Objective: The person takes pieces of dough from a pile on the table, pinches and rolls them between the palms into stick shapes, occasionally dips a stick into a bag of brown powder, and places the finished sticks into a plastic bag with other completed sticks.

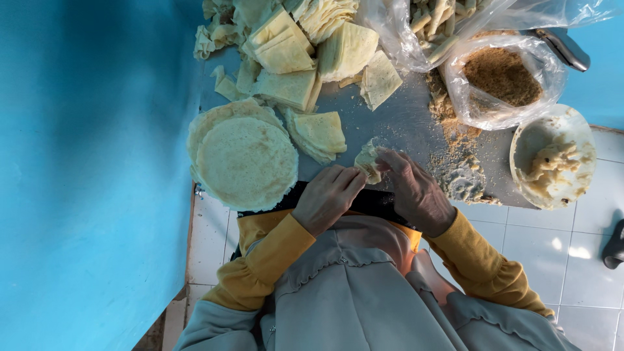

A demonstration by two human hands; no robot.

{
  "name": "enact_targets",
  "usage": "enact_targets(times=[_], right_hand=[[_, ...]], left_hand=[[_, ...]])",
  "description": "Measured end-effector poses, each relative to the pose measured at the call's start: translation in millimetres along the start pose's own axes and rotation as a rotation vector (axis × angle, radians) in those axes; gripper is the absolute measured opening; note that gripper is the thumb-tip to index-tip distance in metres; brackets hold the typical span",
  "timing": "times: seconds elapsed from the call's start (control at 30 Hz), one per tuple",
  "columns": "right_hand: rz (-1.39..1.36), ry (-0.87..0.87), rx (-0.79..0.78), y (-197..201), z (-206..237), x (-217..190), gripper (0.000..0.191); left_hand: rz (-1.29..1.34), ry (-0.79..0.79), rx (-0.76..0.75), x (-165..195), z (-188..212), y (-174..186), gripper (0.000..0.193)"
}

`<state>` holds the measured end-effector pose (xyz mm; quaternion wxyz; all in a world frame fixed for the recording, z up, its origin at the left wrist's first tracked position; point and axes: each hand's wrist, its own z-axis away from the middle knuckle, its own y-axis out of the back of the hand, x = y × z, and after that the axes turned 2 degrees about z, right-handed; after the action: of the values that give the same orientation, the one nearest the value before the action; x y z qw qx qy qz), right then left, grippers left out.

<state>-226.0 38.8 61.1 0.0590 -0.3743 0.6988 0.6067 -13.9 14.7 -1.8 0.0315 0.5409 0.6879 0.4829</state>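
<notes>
Both arms wear mustard-yellow long sleeves, gathered at the cuffs into small ruffles just above the bare hands: left hand (326, 197), right hand (416, 193). Over the chest and shoulders hangs a pale grey cloth garment with scalloped, frilled edges, and a peach-orange layer shows beneath it.

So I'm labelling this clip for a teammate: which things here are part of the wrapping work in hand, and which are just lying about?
In use:
left hand and right hand, both on the small folded wrapper piece
stack of round wrappers
bowl of filling
bag of crumbs
metal tray

Lying about:
dark shoe on the tiled floor
blue wall
</notes>
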Motion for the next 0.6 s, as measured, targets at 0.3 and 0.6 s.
enact_targets(times=[0.3,0.6], right_hand=[[0.096,0.002,0.009,-4.5,-6.2,-0.8,0.072],[0.046,-0.035,0.106,-23.5,0.1,2.1,0.071]], left_hand=[[0.037,0.16,0.012,0.8,-12.0,-3.6,0.02],[-0.129,-0.058,-0.014,1.4,-12.2,4.5,0.03]])
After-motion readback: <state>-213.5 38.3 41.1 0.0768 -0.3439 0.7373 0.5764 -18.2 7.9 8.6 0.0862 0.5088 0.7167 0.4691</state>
